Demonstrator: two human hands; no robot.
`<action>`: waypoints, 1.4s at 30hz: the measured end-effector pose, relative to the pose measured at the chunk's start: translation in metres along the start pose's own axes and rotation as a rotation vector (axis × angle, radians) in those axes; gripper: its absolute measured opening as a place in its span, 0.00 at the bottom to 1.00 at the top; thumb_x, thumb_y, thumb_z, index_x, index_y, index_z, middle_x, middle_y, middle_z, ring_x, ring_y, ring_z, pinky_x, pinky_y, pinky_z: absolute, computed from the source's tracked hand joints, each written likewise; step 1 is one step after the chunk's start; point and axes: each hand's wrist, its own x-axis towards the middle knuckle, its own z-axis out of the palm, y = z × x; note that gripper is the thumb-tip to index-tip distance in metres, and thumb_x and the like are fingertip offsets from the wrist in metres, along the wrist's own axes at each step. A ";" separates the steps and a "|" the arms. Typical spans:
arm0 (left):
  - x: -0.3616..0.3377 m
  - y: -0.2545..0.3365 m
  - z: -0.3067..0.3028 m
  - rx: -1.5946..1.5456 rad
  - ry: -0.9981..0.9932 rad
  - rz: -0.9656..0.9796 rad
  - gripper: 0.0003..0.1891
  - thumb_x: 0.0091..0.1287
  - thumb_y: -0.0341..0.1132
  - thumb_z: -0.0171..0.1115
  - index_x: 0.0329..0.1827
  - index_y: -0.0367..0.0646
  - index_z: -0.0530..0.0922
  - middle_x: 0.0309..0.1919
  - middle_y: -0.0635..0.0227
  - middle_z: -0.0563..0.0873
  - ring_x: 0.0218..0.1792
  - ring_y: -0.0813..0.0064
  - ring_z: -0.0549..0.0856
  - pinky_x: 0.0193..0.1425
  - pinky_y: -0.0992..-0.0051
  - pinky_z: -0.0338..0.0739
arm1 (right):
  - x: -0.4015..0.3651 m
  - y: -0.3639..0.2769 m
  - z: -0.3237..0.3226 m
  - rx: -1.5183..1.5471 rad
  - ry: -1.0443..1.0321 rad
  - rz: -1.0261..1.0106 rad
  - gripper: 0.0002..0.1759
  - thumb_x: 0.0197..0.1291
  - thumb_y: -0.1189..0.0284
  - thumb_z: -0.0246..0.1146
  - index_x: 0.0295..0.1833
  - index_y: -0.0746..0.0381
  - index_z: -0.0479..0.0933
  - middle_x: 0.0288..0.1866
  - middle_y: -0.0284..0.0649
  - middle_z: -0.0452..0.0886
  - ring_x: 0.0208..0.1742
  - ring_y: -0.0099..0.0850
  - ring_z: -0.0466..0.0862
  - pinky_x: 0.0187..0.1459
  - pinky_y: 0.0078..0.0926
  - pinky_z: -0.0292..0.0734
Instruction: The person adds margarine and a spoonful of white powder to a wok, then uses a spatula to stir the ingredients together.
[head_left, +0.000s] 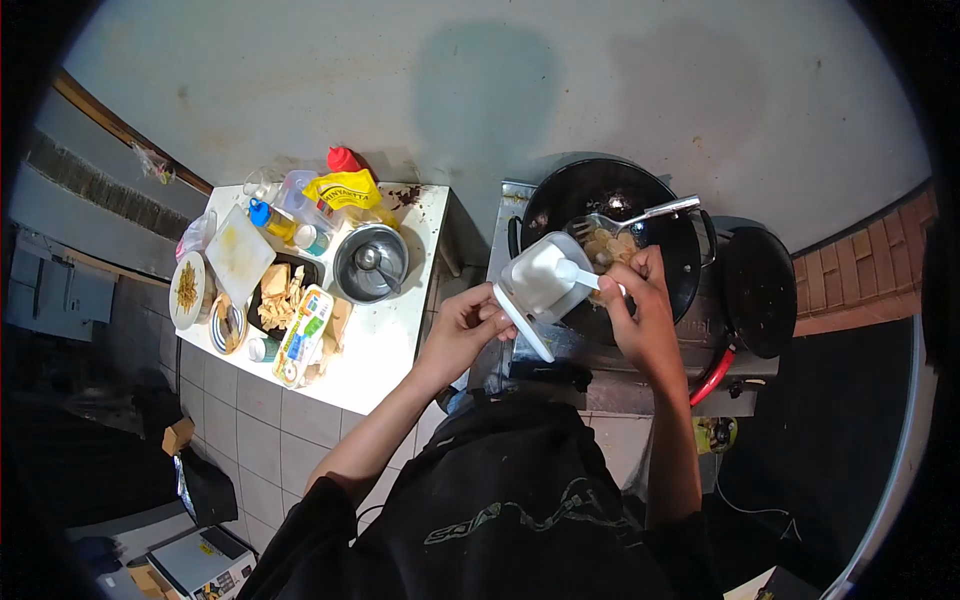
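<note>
My left hand (467, 333) is closed on a clear plastic container (520, 285) with a white lid hinged open, tilted over the stove's near side. White powder or grains lie inside it. My right hand (640, 310) pinches a small white spoon (592, 278), whose bowl is at the container's mouth. Behind both hands sits a black wok (560, 190) with pale sliced pieces (612, 243) in it. A slotted metal spatula (650, 212) rests in the wok, its handle leaning on the right rim.
A black lid or pan (760, 290) stands right of the wok, near a red hose (713, 378). On the white table (350, 370) at left are a steel pot (370, 262) with a ladle, a yellow oil pouch (342, 190), a cutting board (236, 252) and an egg-coloured pack (303, 335).
</note>
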 end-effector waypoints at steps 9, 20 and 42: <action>-0.001 0.000 -0.004 0.003 0.050 -0.011 0.07 0.72 0.26 0.57 0.50 0.34 0.78 0.31 0.71 0.83 0.33 0.84 0.80 0.42 0.81 0.76 | 0.001 0.026 -0.006 0.324 -0.040 0.127 0.09 0.68 0.71 0.60 0.44 0.66 0.78 0.41 0.37 0.65 0.42 0.27 0.69 0.44 0.23 0.67; -0.004 -0.005 -0.020 -0.037 0.096 -0.047 0.08 0.72 0.27 0.58 0.50 0.35 0.78 0.31 0.72 0.83 0.33 0.85 0.80 0.42 0.82 0.75 | 0.014 0.067 0.003 -0.640 0.091 -0.017 0.09 0.61 0.73 0.62 0.45 0.66 0.80 0.44 0.49 0.70 0.46 0.45 0.74 0.49 0.41 0.71; -0.002 -0.003 -0.005 -0.054 0.014 -0.003 0.05 0.71 0.25 0.59 0.45 0.33 0.78 0.31 0.71 0.83 0.34 0.86 0.81 0.41 0.83 0.76 | 0.006 -0.034 0.033 -0.165 -0.079 -0.193 0.06 0.60 0.76 0.61 0.37 0.69 0.75 0.40 0.45 0.64 0.43 0.42 0.71 0.45 0.37 0.69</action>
